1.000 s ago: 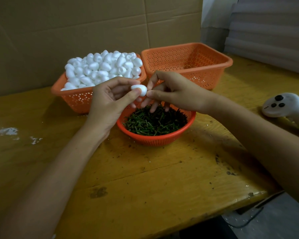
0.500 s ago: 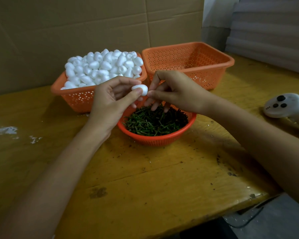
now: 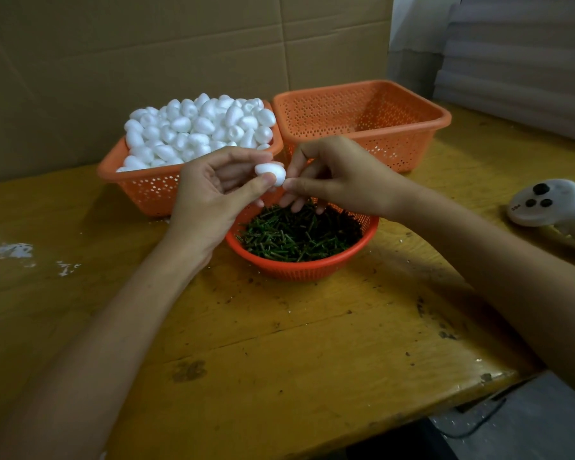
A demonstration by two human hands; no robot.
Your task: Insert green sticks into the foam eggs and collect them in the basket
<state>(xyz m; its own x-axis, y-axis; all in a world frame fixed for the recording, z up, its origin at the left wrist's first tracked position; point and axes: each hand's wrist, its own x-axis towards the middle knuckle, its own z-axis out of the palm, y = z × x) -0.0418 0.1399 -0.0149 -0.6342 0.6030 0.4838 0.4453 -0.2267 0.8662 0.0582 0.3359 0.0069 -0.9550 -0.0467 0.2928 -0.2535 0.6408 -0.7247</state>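
Note:
My left hand (image 3: 213,197) pinches a white foam egg (image 3: 272,173) between thumb and fingers, above the back rim of a round orange bowl (image 3: 299,270) full of short green sticks (image 3: 296,237). My right hand (image 3: 339,177) has its thumb and forefinger pinched together right against the egg's right end; any stick between them is hidden. Behind on the left, a square orange basket (image 3: 146,190) is heaped with white foam eggs (image 3: 200,127). Next to it on the right stands an orange basket (image 3: 409,151) with nothing visible inside.
All of this sits on a worn yellow wooden table (image 3: 279,360), whose front right edge drops off to a grey floor. A white handheld controller (image 3: 551,204) lies at the far right. White foam crumbs (image 3: 14,250) dot the left side. Cardboard sheets stand behind the baskets.
Both hands have stayed together over the stick bowl. My right fingertips have closed in against the end of the egg.

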